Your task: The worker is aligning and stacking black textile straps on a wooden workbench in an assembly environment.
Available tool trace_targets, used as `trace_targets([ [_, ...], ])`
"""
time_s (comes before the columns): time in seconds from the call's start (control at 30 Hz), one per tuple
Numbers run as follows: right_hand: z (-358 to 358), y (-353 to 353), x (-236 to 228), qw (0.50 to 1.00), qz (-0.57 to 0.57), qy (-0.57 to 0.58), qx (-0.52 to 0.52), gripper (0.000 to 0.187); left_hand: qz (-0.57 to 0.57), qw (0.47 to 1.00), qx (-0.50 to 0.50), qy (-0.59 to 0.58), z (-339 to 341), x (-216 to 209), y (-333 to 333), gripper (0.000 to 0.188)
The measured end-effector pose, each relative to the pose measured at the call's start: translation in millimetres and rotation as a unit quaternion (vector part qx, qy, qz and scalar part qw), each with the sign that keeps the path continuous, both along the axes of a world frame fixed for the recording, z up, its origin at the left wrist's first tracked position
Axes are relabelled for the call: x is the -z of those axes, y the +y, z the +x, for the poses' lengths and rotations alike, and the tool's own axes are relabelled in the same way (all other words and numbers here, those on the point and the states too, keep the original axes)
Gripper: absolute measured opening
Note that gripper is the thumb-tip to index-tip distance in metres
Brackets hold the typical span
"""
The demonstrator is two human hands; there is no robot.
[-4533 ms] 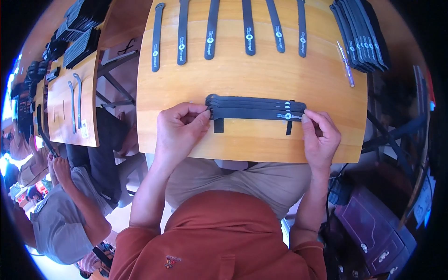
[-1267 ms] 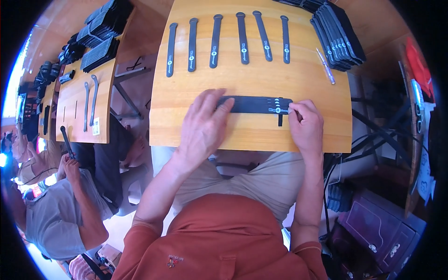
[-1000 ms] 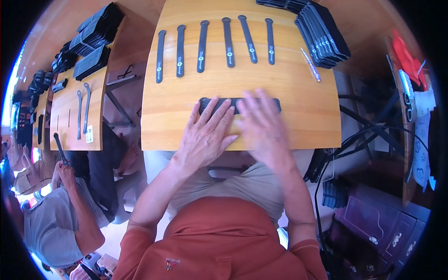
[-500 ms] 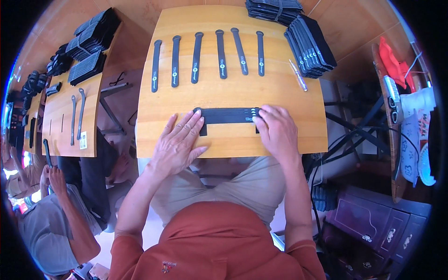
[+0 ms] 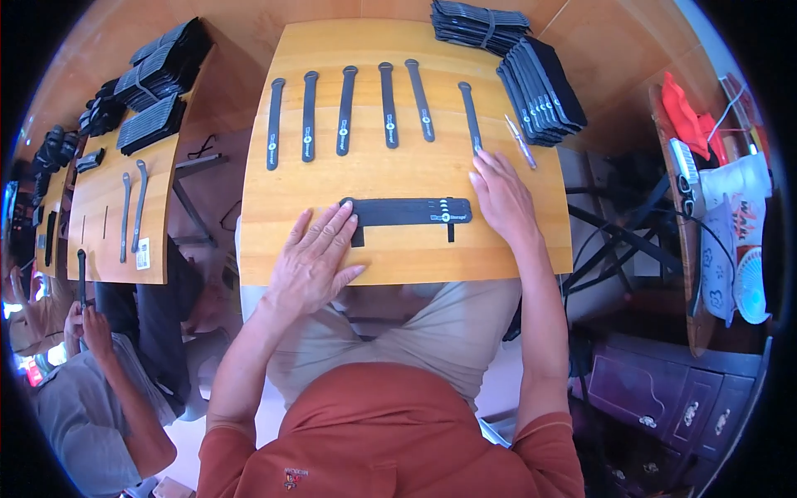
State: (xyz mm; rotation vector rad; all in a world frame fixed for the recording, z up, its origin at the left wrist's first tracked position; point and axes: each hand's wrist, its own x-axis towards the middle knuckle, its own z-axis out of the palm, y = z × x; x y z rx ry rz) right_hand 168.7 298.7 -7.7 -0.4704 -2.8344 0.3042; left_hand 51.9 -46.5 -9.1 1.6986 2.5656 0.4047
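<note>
A flat black strap bundle, with pale printing at its right end, lies crosswise near the front of the table. My left hand rests flat, its fingertips on the bundle's rounded left end. Two short black pieces show below the near edge. Farther off, several narrow black straps with slotted round heads lie spaced in a row. The rightmost strap has its near end at the closed fingertips of my right hand; those fingers partly cover that end.
A pen lies right of the row, beside a stack of black straps and a tied bundle. A co-worker's hands hold a strap at the left table. A cluttered board stands at right.
My right hand has left the bundle's right end and moved up and right to the rightmost strap, which has shifted slightly toward me. My left hand stays on the bundle.
</note>
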Motion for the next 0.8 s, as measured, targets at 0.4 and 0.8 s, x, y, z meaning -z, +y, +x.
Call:
trace_targets([
  [0.4, 143.9, -47.7, 3.0, 0.999, -0.002, 0.034, -0.021, 0.045, -0.002, 1.0, 0.011, 0.014, -0.6, -1.6, 1.7, 0.071],
  [0.8, 172.7, -70.4, 17.3, 0.973, 0.094, 0.203, -0.053, 0.025, 0.006, 0.999, 0.003, 0.041, 5.6, -3.9, 1.7, 0.072],
])
